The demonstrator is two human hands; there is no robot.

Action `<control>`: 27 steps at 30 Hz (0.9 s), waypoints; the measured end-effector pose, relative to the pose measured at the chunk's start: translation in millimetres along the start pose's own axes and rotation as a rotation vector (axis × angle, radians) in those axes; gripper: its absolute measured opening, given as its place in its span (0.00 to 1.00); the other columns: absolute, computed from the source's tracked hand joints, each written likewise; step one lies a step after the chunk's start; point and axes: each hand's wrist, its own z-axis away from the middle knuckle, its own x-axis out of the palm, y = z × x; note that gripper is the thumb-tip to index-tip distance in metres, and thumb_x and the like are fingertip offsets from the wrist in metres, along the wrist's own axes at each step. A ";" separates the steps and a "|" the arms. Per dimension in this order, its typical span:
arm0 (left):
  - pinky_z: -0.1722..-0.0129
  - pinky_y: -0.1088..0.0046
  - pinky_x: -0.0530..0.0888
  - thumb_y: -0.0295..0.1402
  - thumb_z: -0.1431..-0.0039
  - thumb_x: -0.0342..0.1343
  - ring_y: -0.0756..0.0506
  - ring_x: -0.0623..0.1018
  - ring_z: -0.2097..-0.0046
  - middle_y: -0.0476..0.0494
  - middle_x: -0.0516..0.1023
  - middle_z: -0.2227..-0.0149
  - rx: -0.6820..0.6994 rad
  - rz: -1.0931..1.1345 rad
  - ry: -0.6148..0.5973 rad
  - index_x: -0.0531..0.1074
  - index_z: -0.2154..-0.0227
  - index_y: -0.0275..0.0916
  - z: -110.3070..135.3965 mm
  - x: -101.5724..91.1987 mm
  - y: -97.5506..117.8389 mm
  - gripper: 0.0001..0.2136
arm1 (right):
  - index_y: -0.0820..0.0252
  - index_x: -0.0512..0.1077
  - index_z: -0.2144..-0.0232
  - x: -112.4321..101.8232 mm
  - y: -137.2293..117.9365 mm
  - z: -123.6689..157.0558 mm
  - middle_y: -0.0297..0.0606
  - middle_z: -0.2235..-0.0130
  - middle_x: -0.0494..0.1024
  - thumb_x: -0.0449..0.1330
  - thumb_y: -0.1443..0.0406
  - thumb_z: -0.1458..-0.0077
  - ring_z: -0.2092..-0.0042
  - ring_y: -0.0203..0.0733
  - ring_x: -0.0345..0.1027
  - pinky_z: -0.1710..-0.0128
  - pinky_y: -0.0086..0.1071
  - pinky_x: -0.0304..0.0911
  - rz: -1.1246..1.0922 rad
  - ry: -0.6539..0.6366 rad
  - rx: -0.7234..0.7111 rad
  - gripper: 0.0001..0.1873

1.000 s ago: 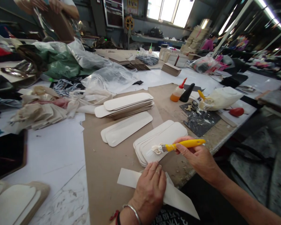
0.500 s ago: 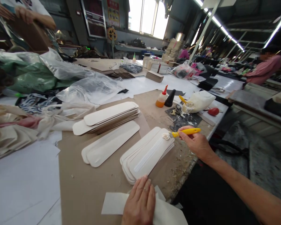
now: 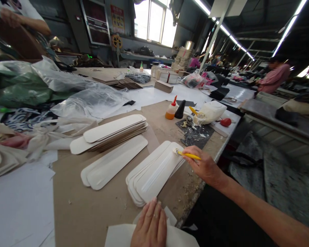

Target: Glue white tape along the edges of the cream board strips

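My right hand (image 3: pixel 204 166) is closed around the yellow handle of a glue brush (image 3: pixel 192 156). Its bristles, clotted with whitish paste, touch the far end of the top piece in a fanned stack of long, round-ended cream pieces (image 3: pixel 154 175). A glossy wet streak runs along that top piece. My left hand (image 3: pixel 151 223) lies flat, fingers extended, over a cream sheet (image 3: pixel 118 235), with its fingertips at the near end of the stack. Two overlapping pieces (image 3: pixel 115 163) lie to the left, and behind them sits a thicker stack (image 3: pixel 113 132).
Beyond the brush are a bottle of orange liquid (image 3: pixel 170 110), a black cone (image 3: pixel 180 109), a paste-smeared white container (image 3: pixel 211 111) and a red object (image 3: pixel 225 122). Plastic bags (image 3: pixel 90 99) and cloth crowd the left. The table edge (image 3: pixel 208 175) runs along the right. Other people work farther off.
The brush has tipped so its handle slopes down to the right, and its bristles sit slightly inward on the top piece. My left hand stays flat. The whole view has shifted a little.
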 end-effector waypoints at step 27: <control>0.58 0.61 0.77 0.20 0.41 0.42 0.37 0.74 0.53 0.33 0.78 0.61 -0.134 0.103 -0.065 0.73 0.66 0.27 -11.1 -14.2 3.4 0.13 | 0.57 0.66 0.59 16.1 -65.6 11.8 0.38 0.63 0.72 0.54 0.73 0.44 0.59 0.39 0.68 0.58 0.32 0.67 -0.262 -0.108 -0.023 0.10</control>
